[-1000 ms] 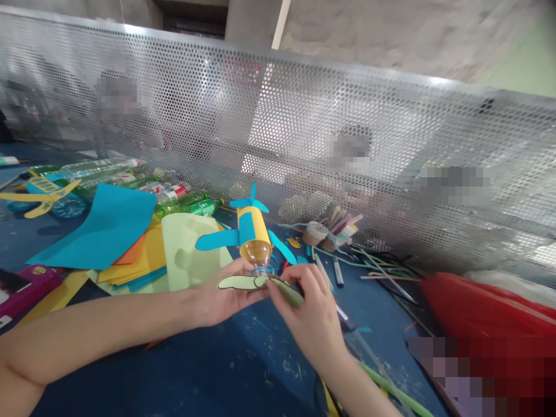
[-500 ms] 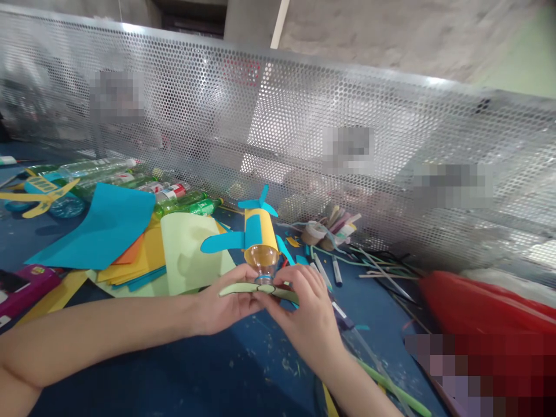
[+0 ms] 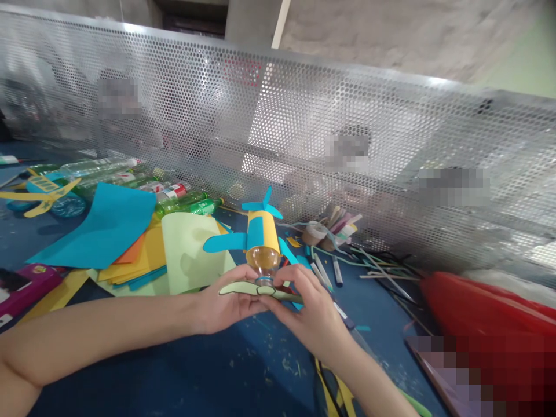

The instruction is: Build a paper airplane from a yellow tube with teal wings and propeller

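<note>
though still at bottle cap, propeller flatter

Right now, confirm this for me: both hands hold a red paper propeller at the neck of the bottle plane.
Wrong colour: the paper propeller is pale green, not red, as the head view shows. The left hand and right hand do hold it at the neck of the bottle plane.
</note>
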`<state>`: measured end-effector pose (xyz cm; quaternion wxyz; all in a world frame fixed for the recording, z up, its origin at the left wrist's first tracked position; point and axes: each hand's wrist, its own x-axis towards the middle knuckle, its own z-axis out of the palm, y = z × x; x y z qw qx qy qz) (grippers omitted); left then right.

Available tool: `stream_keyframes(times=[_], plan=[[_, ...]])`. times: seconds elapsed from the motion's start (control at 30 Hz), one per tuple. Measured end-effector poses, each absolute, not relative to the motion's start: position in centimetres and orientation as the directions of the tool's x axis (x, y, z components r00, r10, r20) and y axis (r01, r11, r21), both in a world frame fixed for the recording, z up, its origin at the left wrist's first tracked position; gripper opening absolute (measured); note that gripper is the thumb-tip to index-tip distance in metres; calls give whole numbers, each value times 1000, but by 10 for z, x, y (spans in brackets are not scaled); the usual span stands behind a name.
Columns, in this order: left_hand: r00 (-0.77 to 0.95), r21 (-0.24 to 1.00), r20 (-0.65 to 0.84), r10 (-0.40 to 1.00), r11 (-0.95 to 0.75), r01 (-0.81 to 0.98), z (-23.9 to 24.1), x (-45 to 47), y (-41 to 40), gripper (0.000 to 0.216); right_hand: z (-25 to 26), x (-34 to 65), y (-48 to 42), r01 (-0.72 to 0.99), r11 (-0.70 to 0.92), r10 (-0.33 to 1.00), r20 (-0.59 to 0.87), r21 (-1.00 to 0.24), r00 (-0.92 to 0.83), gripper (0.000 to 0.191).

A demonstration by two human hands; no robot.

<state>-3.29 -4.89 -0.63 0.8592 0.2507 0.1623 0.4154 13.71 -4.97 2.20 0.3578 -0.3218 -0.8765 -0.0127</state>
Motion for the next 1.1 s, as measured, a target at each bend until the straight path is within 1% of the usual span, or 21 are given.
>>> stream_keyframes(times=[0.1,0.23,0.33,0.43,0.5,0.57,0.67,0.77,0.83,0.9,0.93,1.0,1.03,1.1], plan=[[607,548,-69,792,538,-640,-4,-33,-49,21,23,140,-48,569,794,561,619,-213,-550,14],[599,562,-82,797,533,-632,-5,-33,-48,19,22,141,-47,547,794,584,585,-266,-563,15],[609,562,-50,792,526,-638,-9,-34,-47,20,23,142,-46,542,790,596,566,-286,-570,13],[624,589,-22,781,514,-624,-13,-33,-45,19,24,143,-47,539,779,617,548,-322,-565,14],[626,609,-12,780,502,-614,-14,-32,-43,19,24,142,-48,552,770,623,558,-319,-547,13],[628,624,-7,778,494,-605,-14,-31,-41,18,23,141,-48,572,771,609,585,-279,-535,11],[655,652,13,756,490,-578,-13,-33,-42,12,21,139,-48,577,792,557,623,-199,-549,15],[643,698,40,765,439,-566,-11,-37,-44,7,16,138,-47,586,799,520,649,-139,-556,17],[617,725,18,787,415,-550,-11,-40,-44,9,13,138,-46,592,800,501,649,-97,-572,16],[623,729,-47,781,453,-514,-11,-40,-41,6,10,138,-46,587,809,472,643,-44,-603,16],[632,722,-89,769,487,-491,-11,-40,-39,10,9,137,-45,581,814,455,642,-19,-617,16],[628,711,-155,762,528,-465,-13,-38,-35,24,6,137,-44,569,822,428,642,15,-636,18],[621,714,-171,765,530,-457,-14,-36,-33,30,5,136,-44,563,826,419,640,24,-644,19],[598,739,-154,786,493,-459,-16,-34,-30,37,4,135,-43,555,831,410,635,36,-655,20]])
